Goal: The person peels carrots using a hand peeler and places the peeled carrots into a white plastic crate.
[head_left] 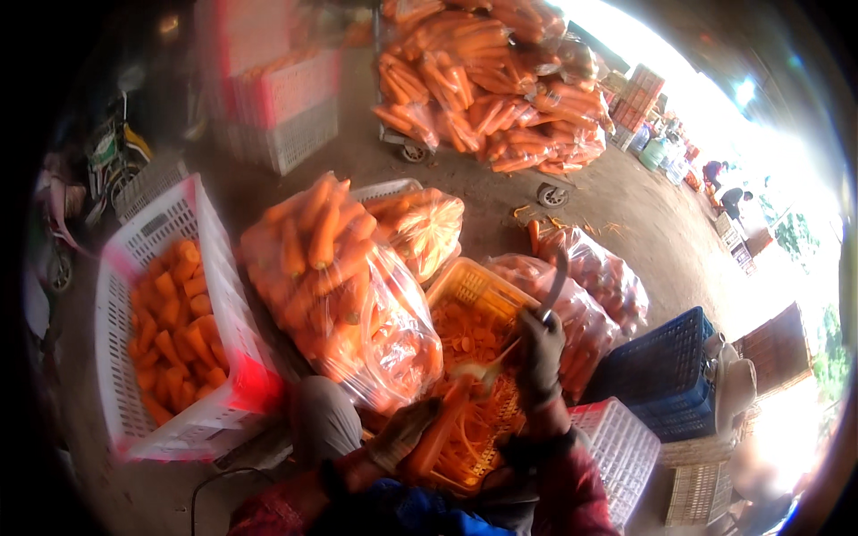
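Note:
My gloved left hand (402, 435) is closed around a large carrot (440, 431), which tilts up and away over an orange crate (487, 275). Long orange peelings (465, 335) lie in that crate. My gloved right hand (542, 355) grips a peeler-like tool (559, 279) with a curved grey end rising above the fist. Its thin lower end reaches down to the carrot's far tip, where blur hides the exact contact. A clear bag of carrots (344, 295) leans beside the crate on the left.
At left, a white crate (116, 295) holds trimmed carrots (174, 330). Bagged carrots (496, 85) are piled on a wheeled cart beyond. More bags (599, 277), a blue crate (657, 362) and a white-pink crate (617, 447) stand at right. Stacked crates (277, 107) are farther back.

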Demonstrator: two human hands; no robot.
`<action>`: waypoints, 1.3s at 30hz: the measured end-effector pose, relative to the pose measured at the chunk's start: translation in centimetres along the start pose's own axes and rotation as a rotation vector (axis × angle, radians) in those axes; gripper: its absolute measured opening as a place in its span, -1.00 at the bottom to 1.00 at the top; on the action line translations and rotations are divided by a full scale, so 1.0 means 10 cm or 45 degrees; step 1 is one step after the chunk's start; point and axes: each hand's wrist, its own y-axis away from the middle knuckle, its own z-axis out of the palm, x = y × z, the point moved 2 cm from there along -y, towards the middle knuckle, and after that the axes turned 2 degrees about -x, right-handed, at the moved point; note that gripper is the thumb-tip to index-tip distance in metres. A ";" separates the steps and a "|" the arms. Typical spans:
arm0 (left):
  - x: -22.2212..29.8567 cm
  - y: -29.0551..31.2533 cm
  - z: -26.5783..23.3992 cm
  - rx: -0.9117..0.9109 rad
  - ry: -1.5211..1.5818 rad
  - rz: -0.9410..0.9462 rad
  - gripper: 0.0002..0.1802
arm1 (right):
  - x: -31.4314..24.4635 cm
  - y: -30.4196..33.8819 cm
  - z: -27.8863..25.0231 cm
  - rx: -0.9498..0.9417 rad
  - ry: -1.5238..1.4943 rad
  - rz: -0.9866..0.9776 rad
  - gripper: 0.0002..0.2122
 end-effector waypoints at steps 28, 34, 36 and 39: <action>1.09 -0.07 0.40 -0.266 -1.162 1.162 -0.44 | 0.23 0.97 -0.09 -0.558 -0.722 0.600 -0.71; 0.86 0.11 0.31 -0.249 -0.101 0.247 -0.42 | -0.03 0.84 0.01 -0.449 -0.690 0.405 -0.69; 0.83 0.07 0.35 -0.153 0.256 0.184 -0.49 | -0.03 0.84 0.00 -0.322 -0.233 0.317 -0.77; 0.85 -0.08 0.47 -0.035 0.103 0.324 -0.58 | -0.07 0.88 0.01 -0.289 0.066 0.195 -0.76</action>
